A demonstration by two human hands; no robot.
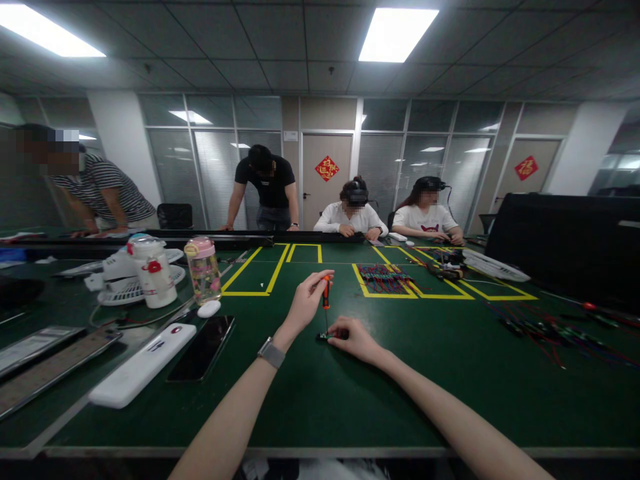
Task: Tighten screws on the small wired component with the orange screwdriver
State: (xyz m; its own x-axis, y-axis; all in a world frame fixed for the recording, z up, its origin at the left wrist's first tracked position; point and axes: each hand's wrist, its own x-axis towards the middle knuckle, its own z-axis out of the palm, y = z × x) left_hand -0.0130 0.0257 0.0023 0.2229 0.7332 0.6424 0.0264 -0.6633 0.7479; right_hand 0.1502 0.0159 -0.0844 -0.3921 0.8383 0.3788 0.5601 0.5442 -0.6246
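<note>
My left hand [311, 295] grips the orange and black handle of a screwdriver [327, 293], held upright with its thin shaft pointing down. The shaft's tip meets a small dark green circuit board [323, 337] on the green table. Low beside the board, my right hand [354, 337] has its thumb and fingers closed at the board's right edge, pinching it against the tabletop. Whether a screw sits under the tip is too small to make out.
On the green table [300, 407], a phone [203, 348], a long white case [145, 365] and two bottles [203, 270] stand left. Wired boards [385, 278] lie in yellow tape frames, more [555, 330] at right. Several people are across the table; a black monitor [565, 250] is at right.
</note>
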